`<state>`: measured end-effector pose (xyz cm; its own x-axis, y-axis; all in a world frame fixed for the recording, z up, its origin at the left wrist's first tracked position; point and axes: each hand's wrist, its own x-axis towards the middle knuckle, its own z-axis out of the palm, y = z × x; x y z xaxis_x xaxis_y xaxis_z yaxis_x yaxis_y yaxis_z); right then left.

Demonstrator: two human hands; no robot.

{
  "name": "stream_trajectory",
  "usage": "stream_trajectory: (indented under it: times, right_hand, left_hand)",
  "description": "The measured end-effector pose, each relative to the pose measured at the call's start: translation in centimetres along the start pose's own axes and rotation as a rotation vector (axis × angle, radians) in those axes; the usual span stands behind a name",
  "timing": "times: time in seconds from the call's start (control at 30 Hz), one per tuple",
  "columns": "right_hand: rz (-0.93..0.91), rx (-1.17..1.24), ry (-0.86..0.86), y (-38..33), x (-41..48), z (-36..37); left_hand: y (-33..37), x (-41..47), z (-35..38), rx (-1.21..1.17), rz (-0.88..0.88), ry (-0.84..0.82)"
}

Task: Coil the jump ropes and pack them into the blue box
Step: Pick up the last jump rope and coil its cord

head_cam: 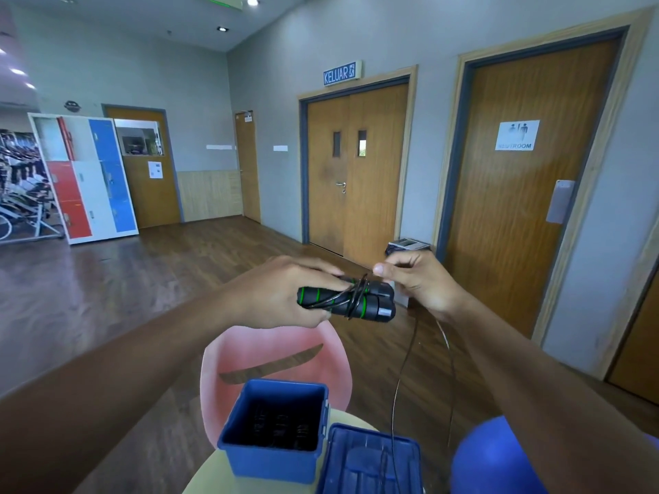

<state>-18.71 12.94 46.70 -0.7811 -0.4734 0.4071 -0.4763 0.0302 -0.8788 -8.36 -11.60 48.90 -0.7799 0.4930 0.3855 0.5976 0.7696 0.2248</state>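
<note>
My left hand (281,294) grips the two black handles with green rings of a jump rope (356,301), held side by side at chest height. A few turns of thin black cord are wound round the handles. My right hand (417,279) pinches the cord just above the handles' right end. The loose cord (403,369) hangs down in a long loop to the right. Below stands the open blue box (249,458) with dark coiled ropes inside. Its blue lid (371,461) lies next to it on the right.
The box rests on a pale round table (207,472), with a pink chair (271,351) behind it. A blue rounded object (492,458) sits at the lower right. Wooden doors line the right wall, and lockers (85,176) stand far left across the wood floor.
</note>
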Motion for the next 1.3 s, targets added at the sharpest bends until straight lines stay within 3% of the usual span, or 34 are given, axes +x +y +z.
stream_trajectory:
  times: [0.1, 0.23, 0.4, 0.5, 0.77, 0.93, 1.07, 1.17, 1.3]
  right_hand:
    - [0.047, 0.153, 0.035, 1.5, -0.6, 1.2]
    - [0.011, 0.208, 0.087, 3.0, -0.4, 2.7]
    - [0.099, 0.281, 0.107, 3.4, -0.7, 4.7]
    - [0.094, 0.262, 0.123, 3.0, -0.9, 5.9]
    - [0.068, -0.120, 0.068, 2.3, -1.3, 7.3]
    - [-0.127, -0.556, 0.053, 0.3, -1.4, 6.2]
    - [-0.277, -0.692, 0.110, -2.0, -0.1, 4.7]
    - [-0.308, -0.652, 0.033, -3.7, 0.9, 3.4]
    - [-0.225, -0.305, -0.141, -5.1, 1.5, 2.0]
  left_hand:
    - [0.4, -0.2, -0.1, -0.151, -0.021, 0.053]
    - [0.6, -0.3, -0.2, -0.279, -0.085, 0.126]
    - [0.4, -0.1, 0.2, -0.411, -0.123, 0.208]
    - [0.0, 0.4, 0.1, -0.359, -0.154, 0.291]
    - [-3.6, 2.8, -1.3, -0.086, -0.365, 0.442]
    - [-4.7, 2.3, -1.5, 0.125, -0.374, 0.308]
    - [-4.6, 1.6, -0.9, 0.214, -0.309, 0.150]
    - [-3.8, 1.2, -0.8, 0.194, -0.238, 0.012]
    - [-2.1, 0.7, -1.0, 0.099, -0.126, -0.064]
